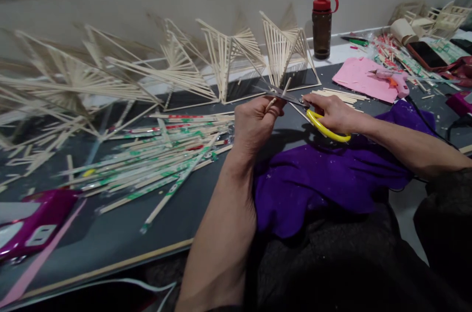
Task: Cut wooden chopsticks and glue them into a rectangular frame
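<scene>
My right hand [334, 111] is closed round the yellow handles of a pair of scissors [328, 132]. The metal blades point left and cross a thin wooden stick [287, 86] that my left hand [260, 114] pinches between thumb and fingers. Whether the blades have cut into the stick cannot be made out. Behind my hands stands a fan-shaped stick model [282, 51]. More loose sticks [341, 96] lie just beyond my right hand. A purple cloth [324, 179] spreads under my forearms, over the table edge and my lap.
Wrapped chopsticks [165, 159] are heaped to the left, with several twisted stick models [184, 71] behind. A red-capped bottle [322, 31] stands at the back. On the right are a glue gun [393, 79] on pink cloth [356, 76] and a phone [427, 55]. A magenta case [44, 218] lies front left.
</scene>
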